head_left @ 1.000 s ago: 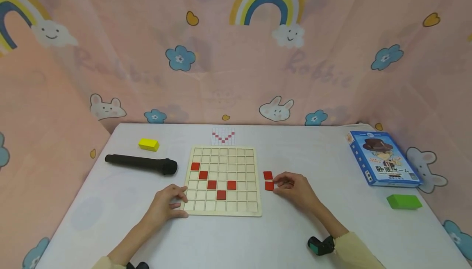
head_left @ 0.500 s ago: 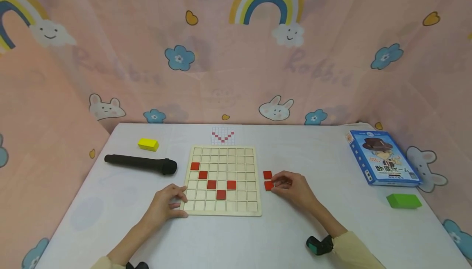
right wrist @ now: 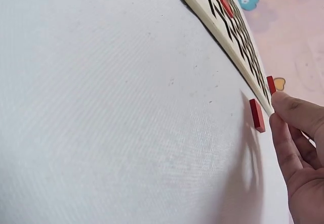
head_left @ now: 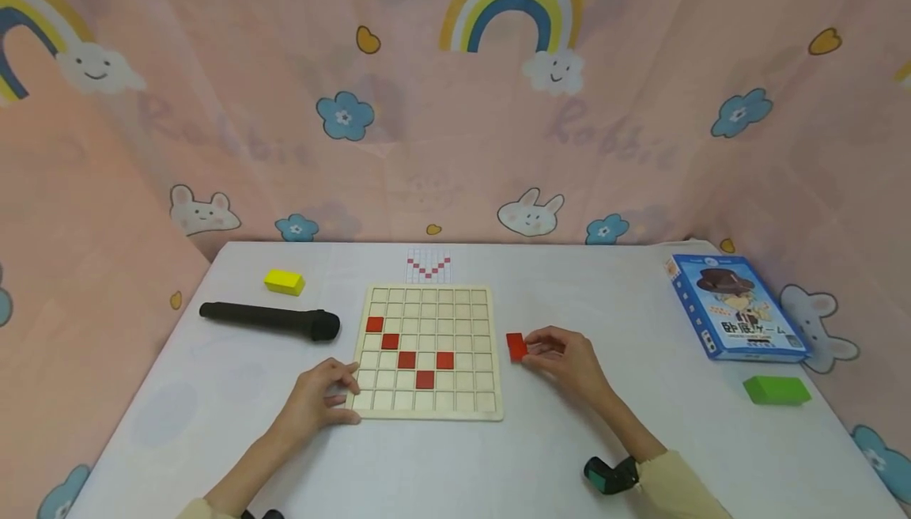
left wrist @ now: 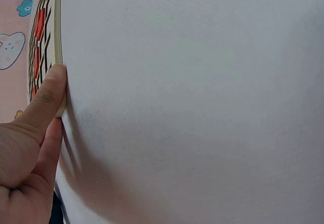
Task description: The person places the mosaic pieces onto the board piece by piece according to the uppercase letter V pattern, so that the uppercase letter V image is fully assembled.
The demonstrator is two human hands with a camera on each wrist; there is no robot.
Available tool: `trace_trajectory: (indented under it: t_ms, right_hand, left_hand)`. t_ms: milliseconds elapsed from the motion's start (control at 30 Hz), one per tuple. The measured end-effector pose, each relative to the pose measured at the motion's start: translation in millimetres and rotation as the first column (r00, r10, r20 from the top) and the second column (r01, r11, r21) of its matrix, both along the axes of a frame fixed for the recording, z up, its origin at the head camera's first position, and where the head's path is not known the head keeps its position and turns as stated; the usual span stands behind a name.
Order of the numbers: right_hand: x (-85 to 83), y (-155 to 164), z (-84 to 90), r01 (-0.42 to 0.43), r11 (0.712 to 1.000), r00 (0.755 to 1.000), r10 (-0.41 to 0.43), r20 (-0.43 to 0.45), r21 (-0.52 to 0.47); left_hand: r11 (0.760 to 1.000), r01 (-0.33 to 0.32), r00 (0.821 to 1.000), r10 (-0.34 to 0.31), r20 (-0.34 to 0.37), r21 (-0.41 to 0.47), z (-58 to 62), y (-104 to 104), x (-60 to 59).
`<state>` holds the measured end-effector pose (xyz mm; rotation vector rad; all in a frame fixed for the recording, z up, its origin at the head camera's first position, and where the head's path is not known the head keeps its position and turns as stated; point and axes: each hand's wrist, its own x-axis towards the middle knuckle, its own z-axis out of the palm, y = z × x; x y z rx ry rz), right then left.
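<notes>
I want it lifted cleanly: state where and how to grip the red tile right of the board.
Pinch the red tile by two opposite edges, from above and the right. It lies flat and thin on the table, so only its edges offer purchase; the right hand sits at its right edge, the board apart on its left.

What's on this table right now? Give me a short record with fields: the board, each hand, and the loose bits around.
Board: wooden grid board with five red tiles in its cells
Left hand: left hand rests at the board's near left corner, thumb against its edge
Right hand: right hand pinches a red tile beside the board
Pattern: small pattern card behind the board
Around: black microphone, yellow block, green block, blue box
</notes>
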<state>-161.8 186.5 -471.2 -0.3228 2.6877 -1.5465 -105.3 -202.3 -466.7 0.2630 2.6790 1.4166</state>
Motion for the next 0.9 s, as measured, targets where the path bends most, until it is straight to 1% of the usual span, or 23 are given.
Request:
trace_trajectory:
  t_ms: [167,400,567,800,900]
  right_hand:
    - [-0.4,-4.7,4.5,0.029,0.999,1.000,-0.028,-0.012,0.018]
    - [-2.9,-12.3,7.1,0.027,1.000,1.000,-0.027,-0.007,0.012]
    - [-6.0,-17.2,4.7,0.017,1.000,1.000,-0.017,-0.004,-0.020]
    - [-8.5,-27.4,8.2,0.008,0.995,1.000,-0.005,0.030,-0.097]
    - [-9.1,-33.0,8.6,0.011,0.993,0.999,-0.007,0.038,-0.114]
  left_hand:
    - [1.000,0.002,1.000,-0.002,-0.001,0.000,-0.6,0.5,0.6]
    - [1.000,-0.002,1.000,0.002,0.010,0.006,1.5,1.0,1.1]
    - [1.000,-0.005,1.000,0.005,0.015,0.004,1.0,1.2,1.3]
    - [1.000,-0.004,1.000,0.004,0.012,0.001,1.5,1.0,1.0]
    - [1.000,-0.005,1.000,0.005,0.016,0.003,1.8,1.2,0.5]
